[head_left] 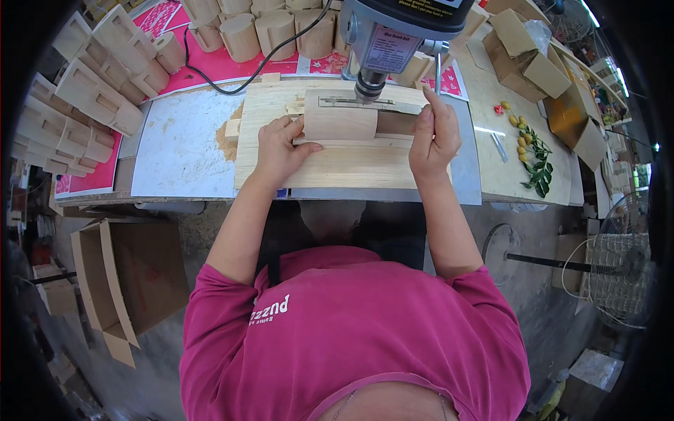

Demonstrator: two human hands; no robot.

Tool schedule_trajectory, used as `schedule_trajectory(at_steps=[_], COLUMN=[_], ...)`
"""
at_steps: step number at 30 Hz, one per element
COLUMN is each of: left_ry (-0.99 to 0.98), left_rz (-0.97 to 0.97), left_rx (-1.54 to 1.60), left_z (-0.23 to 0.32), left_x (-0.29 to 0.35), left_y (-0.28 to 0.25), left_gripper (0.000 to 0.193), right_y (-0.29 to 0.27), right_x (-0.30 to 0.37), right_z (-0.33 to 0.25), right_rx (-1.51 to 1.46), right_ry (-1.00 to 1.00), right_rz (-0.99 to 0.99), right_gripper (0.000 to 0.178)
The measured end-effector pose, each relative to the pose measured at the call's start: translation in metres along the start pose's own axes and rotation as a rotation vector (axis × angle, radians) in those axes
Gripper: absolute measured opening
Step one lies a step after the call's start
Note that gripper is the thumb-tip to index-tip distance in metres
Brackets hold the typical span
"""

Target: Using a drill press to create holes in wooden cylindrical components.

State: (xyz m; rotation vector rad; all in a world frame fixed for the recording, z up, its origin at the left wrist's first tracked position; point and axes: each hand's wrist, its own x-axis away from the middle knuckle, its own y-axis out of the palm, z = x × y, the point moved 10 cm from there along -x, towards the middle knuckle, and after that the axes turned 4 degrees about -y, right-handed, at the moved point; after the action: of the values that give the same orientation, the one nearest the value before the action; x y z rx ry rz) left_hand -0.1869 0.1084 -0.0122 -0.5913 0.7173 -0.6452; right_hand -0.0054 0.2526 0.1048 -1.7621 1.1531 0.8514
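A pale wooden block with a rounded face lies sideways in a wooden jig under the chuck of a bench drill press. A slot runs along the block's upper side. My left hand grips the block's left end, thumb along its near edge and fingers behind. To the right, my right hand is curled around the lower end of the drill's metal feed lever, index finger stretched up along it. The drill tip over the slot is too small to make out.
Similar wooden blocks stand in rows at the back and far left. A black cable loops across the bench. Wood dust lies left of the jig. Leafy fruit and cardboard boxes sit to the right; an open carton stands below left.
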Motion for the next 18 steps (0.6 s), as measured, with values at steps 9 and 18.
schedule_trajectory(at_steps=[9,18], left_ry=[-0.096,-0.085], left_rz=[-0.002,-0.008], left_rx=[0.035,-0.069], left_z=[-0.004,0.028], left_x=[0.007,-0.003], left_y=[-0.003,0.029], left_gripper=[0.05,0.054], right_y=[-0.032,0.016], right_x=[-0.065,-0.194], right_z=[-0.038,0.006], right_rx=[0.047,0.191], right_ry=[-0.131,-0.034], right_rz=[-0.039,-0.233], right_gripper=[0.012,0.04])
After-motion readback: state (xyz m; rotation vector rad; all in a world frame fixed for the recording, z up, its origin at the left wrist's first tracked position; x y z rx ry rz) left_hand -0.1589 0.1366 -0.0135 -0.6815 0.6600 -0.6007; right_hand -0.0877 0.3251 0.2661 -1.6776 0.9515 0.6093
